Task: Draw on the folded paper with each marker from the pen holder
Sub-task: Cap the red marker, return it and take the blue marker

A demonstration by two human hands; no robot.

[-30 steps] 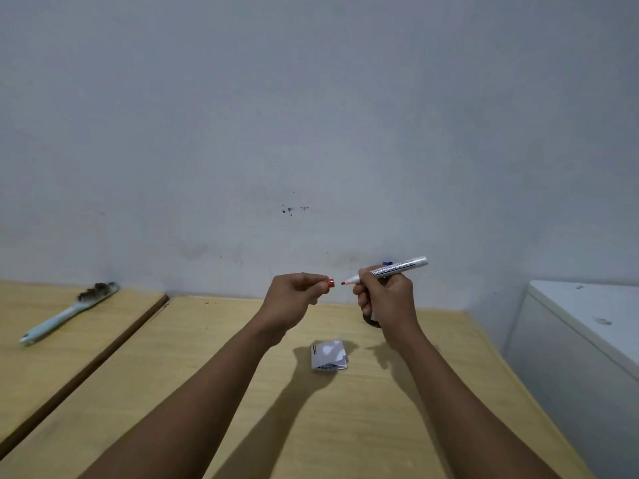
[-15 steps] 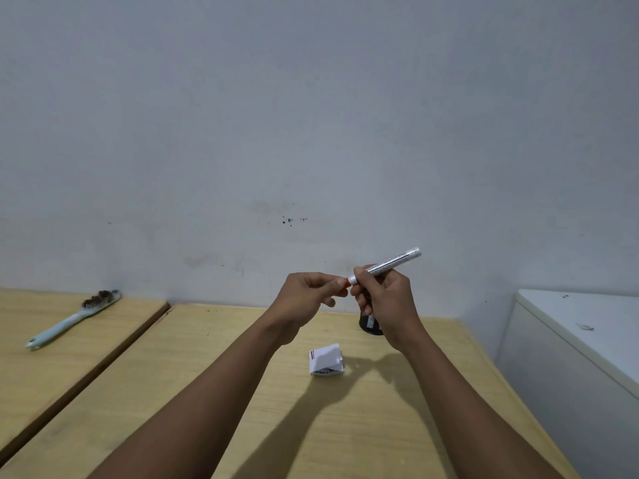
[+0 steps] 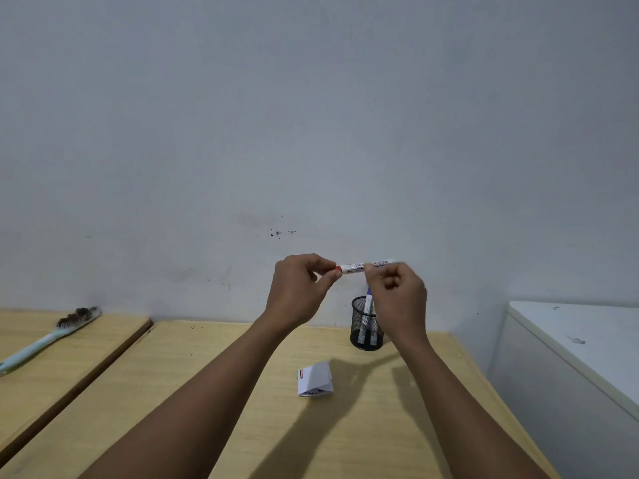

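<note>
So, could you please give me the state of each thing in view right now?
red marker: held level above the table, red cap on
left hand: pinching the cap end
right hand: gripping the barrel
pen holder: upright, markers inside
folded paper: lying on the table, marked
brush: lying flat, untouched

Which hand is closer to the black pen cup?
The right hand. It is just beside and partly in front of the pen cup, holding the marker. The left hand is farther off, left of the cup, at the marker's red end.
</note>
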